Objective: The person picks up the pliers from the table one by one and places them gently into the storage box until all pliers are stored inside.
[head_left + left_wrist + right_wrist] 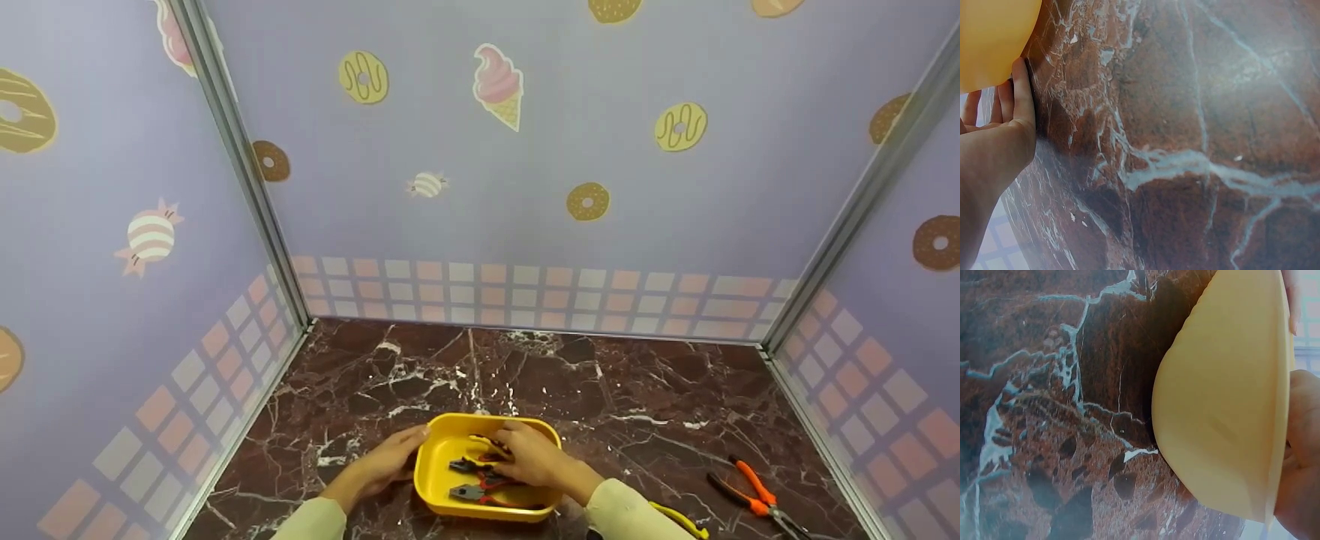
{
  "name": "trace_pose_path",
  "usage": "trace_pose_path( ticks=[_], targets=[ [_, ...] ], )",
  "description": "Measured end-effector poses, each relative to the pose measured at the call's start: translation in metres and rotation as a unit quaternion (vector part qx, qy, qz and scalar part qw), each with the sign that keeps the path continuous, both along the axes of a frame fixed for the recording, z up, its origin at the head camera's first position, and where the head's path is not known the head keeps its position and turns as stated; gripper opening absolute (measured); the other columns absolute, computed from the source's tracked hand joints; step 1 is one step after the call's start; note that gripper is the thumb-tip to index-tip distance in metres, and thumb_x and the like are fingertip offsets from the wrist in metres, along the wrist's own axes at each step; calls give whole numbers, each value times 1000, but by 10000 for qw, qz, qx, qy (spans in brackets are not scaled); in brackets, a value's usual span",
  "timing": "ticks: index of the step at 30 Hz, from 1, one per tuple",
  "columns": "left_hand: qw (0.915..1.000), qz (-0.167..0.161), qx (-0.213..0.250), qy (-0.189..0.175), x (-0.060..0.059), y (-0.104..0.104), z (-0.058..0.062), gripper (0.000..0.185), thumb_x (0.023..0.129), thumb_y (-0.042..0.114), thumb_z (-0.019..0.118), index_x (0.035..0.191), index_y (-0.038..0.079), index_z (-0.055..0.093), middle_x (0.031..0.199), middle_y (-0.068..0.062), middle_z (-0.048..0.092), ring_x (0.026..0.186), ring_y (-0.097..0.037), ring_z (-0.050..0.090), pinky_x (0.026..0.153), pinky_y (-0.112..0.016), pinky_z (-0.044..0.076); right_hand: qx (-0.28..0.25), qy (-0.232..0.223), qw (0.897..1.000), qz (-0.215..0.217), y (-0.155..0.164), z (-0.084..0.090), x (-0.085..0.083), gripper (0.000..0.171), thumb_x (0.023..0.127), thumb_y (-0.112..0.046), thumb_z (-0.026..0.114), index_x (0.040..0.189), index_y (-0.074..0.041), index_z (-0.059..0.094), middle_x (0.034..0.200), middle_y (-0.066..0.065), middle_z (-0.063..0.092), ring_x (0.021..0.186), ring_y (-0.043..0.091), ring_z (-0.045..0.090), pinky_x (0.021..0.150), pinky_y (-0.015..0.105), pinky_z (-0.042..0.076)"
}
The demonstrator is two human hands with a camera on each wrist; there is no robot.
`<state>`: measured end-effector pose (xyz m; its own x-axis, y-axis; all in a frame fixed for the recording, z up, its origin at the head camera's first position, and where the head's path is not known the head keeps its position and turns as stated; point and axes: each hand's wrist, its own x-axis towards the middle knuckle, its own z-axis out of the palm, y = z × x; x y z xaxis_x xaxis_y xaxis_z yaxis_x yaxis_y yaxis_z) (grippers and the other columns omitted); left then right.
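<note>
Your left hand (390,456) rests flat w/ straight fingers vs the yellow tray (437,480) on the table (637,397), right hand (529,454) gripping pliers (480,491) inside: stiff, prob heavy, so take the handles.

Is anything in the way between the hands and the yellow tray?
No. The left hand already touches the yellow tray on its outer wall, and the right hand reaches over the rim onto the pliers inside. Nothing visible sits between them.
</note>
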<state>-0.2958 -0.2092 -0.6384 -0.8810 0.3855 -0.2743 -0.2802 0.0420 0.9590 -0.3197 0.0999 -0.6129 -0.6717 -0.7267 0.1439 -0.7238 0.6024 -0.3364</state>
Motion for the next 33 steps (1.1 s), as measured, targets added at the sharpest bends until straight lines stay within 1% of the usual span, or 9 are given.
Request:
trace_pose_path(
  ticks=[4,9,12,15,18,22,27,30,33],
  targets=[
    [10000,27,4,0,0,1,0,71,115,43,46,163,-8,29,154,-29,49,131,-35,61,103,-53,57,-8,33,10000,29,4,4,0,38,94,-28,83,124,-6,73,114,4,68,98,13,62,82,28,57],
    [10000,29,26,1,-1,1,-1,71,115,42,46,163,-8,29,155,-30,48,132,-36,60,104,-54,57,42,128,9999,52,9,8,-1,41,94,-27,82,127,-5,73,123,7,70,110,20,66,93,35,59],
    [10000,15,67,18,-1,1,-3,70,115,42,45,163,-8,29,155,-31,48,131,-37,60,104,-54,57,91,216,9997,61,14,11,-1,40,95,-28,81,127,-5,72,123,9,70,112,23,66,96,39,59],
    [10000,5,82,28,-2,1,-3,69,116,41,44,162,-8,30,153,-30,50,130,-37,61,103,-53,57,125,368,9992,35,19,14,0,38,94,-29,81,122,-5,73,116,8,68,104,21,66,90,40,60],
    [10000,11,-5,7,-2,1,-2,69,115,42,45,162,-6,31,150,-28,53,128,-34,63,103,-53,57,180,625,9979,57,26,17,0,34,94,-30,82,115,-5,72,109,6,65,96,20,64,83,40,60],
    [10000,6,-37,6,-1,1,0,68,115,44,45,162,-5,34,147,-26,57,125,-33,64,102,-53,58,260,910,9955,111,35,22,0,34,93,-30,84,114,-6,73,108,4,62,94,20,63,80,40,61],
    [10000,1,-67,30,-1,1,1,68,115,44,45,162,-5,34,148,-27,56,126,-32,64,103,-53,57,170,762,9969,76,45,30,-1,39,91,-27,86,120,-5,73,113,6,64,98,21,65,86,42,61],
    [9999,26,-139,-3,-1,1,1,69,115,44,45,162,-5,34,150,-26,54,127,-32,63,103,-53,57,68,668,9977,85,52,35,0,40,92,-26,85,123,-4,72,117,8,66,101,23,66,87,43,61],
    [9999,20,-160,-26,-1,1,1,69,115,44,45,163,-5,32,153,-26,52,129,-32,62,104,-53,57,44,603,9981,100,58,39,2,39,94,-26,83,125,-5,72,118,7,67,102,22,66,86,41,61]
  ],
)
